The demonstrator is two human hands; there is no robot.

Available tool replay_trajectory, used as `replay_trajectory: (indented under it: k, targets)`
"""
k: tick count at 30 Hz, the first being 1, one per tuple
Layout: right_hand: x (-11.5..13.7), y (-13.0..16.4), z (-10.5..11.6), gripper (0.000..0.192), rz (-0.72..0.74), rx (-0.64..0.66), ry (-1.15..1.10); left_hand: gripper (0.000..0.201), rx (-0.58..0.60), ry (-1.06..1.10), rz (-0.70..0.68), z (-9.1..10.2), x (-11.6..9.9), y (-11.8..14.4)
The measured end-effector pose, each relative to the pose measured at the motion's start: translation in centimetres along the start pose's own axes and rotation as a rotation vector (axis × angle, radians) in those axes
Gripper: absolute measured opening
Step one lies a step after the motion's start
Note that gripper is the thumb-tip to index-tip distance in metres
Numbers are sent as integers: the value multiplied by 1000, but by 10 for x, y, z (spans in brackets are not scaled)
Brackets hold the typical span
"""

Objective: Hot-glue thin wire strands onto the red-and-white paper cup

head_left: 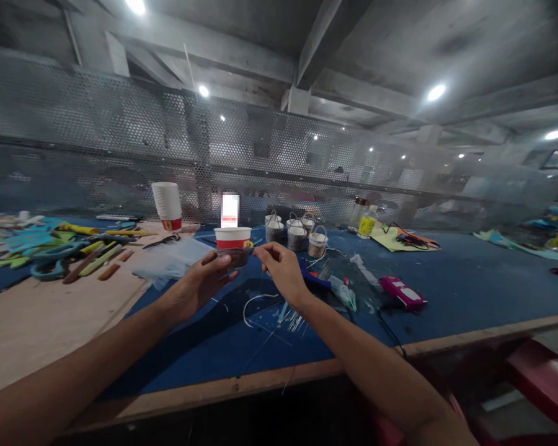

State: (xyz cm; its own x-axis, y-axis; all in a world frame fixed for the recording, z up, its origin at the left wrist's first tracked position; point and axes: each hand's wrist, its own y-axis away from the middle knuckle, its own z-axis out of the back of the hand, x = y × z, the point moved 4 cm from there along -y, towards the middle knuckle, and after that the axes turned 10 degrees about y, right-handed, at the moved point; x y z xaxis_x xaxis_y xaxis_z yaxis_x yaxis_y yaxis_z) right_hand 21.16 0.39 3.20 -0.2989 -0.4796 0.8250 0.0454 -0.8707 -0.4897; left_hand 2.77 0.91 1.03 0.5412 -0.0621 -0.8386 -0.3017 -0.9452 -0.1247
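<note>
Head view: the left hand (204, 279) cups a small cup (233, 246) from below, fingers curled around its dark base, holding it above the blue table mat (469, 291). The cup has a white rim and a red band. Just right of the cup, the right hand (281, 266) has thumb and forefinger pressed together; what they pinch is too thin to tell. Behind the cup stand four little wire-handled buckets (296, 235); to its left, a stack of paper cups (167, 206). Perforated metal screening (97, 136) closes off the bench under a concrete ceiling with round lights.
</note>
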Motion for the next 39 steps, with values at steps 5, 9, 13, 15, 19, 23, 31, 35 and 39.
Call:
replay_trajectory:
  k: [5,9,13,15,19,23,31,35,39]
  targets:
    - [2,-1,4,28,17,-47,53,40,8,7,3,0,0,1]
    - [1,-2,6,26,38,-91,104,38,40,24,1,2,2,0]
    - [-4,-3,5,25,25,-73,75,37,51,33,10,2,3,0]
    - [-5,-3,4,25,22,-58,46,35,54,32,16,2,3,1]
    - [-4,-3,3,24,22,-48,22,32,66,31,23,1,3,2]
    - [-1,-2,4,22,18,-54,23,36,78,16,24,-1,3,3]
    - [-4,-2,1,20,-28,-34,-79,37,125,28,49,3,6,1]
    - [-8,-4,0,20,-31,-52,-84,36,146,30,57,2,5,2]
    - [-12,-6,0,20,-38,-55,-65,35,123,12,63,2,5,2]
